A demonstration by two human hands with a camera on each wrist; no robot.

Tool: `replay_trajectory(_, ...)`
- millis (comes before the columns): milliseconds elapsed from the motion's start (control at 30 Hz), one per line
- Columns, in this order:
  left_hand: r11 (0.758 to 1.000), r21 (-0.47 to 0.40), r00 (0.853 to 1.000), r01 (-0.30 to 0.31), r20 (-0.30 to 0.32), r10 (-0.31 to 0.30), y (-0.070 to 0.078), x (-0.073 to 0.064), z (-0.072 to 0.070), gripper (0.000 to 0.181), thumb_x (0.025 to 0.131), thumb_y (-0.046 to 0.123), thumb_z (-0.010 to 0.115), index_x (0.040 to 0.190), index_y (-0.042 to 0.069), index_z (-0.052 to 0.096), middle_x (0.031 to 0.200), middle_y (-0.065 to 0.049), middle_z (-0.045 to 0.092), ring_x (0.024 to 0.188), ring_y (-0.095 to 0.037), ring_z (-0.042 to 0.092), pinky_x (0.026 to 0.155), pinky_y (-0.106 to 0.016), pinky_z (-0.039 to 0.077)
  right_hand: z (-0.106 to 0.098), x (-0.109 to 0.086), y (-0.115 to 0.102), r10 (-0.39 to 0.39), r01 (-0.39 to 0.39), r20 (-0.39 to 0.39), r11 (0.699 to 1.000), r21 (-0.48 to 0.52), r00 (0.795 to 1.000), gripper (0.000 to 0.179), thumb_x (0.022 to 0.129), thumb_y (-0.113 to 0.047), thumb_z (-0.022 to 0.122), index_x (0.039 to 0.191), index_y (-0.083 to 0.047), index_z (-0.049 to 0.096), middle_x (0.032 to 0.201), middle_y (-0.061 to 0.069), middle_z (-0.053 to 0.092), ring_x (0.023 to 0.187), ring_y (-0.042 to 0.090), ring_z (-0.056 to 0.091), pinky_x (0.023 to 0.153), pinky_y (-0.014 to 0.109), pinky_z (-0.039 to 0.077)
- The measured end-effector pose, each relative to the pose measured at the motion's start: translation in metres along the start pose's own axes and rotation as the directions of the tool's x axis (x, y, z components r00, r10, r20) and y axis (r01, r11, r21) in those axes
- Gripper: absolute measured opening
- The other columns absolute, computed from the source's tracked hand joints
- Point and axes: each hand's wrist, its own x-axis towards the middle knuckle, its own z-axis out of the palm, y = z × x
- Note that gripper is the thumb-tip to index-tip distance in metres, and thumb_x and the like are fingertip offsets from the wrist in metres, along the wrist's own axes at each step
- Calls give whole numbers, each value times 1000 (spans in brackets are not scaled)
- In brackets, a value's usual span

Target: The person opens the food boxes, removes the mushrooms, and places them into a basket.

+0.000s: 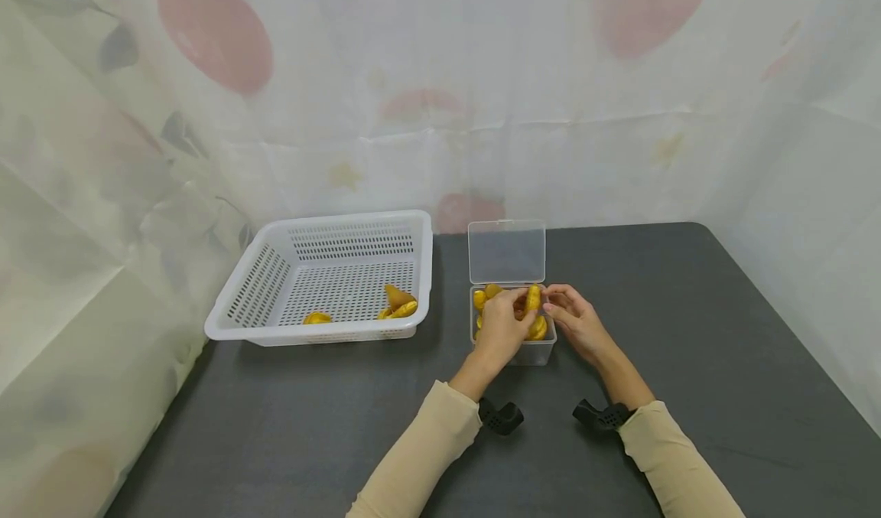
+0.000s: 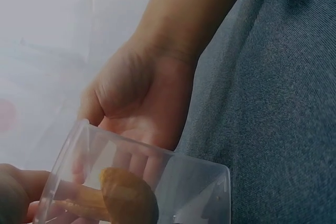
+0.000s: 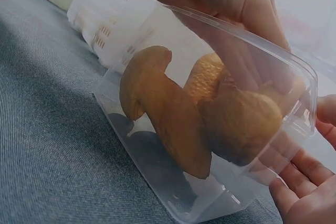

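Note:
A clear plastic box (image 1: pixel 530 356) with its lid raised at the back holds several golden-yellow mushroom pieces (image 3: pixel 170 114). My left hand (image 1: pixel 501 327) reaches over the box and pinches a yellow mushroom piece (image 1: pixel 533 298) near the right side of its opening. In the right wrist view, the left hand (image 3: pixel 231 3) shows partly through the clear wall. At the box's right side is my right hand (image 1: pixel 578 325), its fingertips close to the held piece and rim. The left wrist view shows the right hand's (image 2: pixel 142 93) fingers loosely extended behind the clear plastic.
To the left stands a white slotted basket (image 1: pixel 227 327) with a few yellow pieces (image 1: pixel 399 304) along its front. The hinged clear lid (image 1: pixel 507 252) leans up behind the box. A dark grey table (image 1: pixel 310 426) lies beneath, and a patterned curtain (image 1: pixel 523 158) hangs behind it.

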Motion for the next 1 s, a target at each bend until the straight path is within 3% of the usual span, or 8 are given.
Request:
replay_trajectory(267,999,-47,1000,-3,-19,2,0,-3,-4,33,87,7,70,119,1,66,108,-13,70,93,-21,71,78,-17,60,1,-1,-1,-1,1,6,1000,6,1000,17,100,-10,50,113,-20,52,116,-17,57,111,-7,55,95,7,48)
replay_trajectory(533,987,-158,1000,-6,-30,1,3,-3,-11,34,89,5,67,122,-3,63,112,-18,68,98,-25,71,82,-19,60,0,-1,-1,11,-11,2,1000,-2,1000,17,100,-10,50,113,-20,51,117,-18,57,113,-7,54,95,7,48)
replay_trajectory(1000,972,-229,995,-48,-91,28,1,-1,-23,36,88,5,68,122,-5,62,111,-20,69,99,-28,70,84,-24,61,0,-1,-1,31,-31,-2,1000,1,1000,16,100,-12,51,112,-23,52,117,-17,58,113,-8,54,96,8,48)
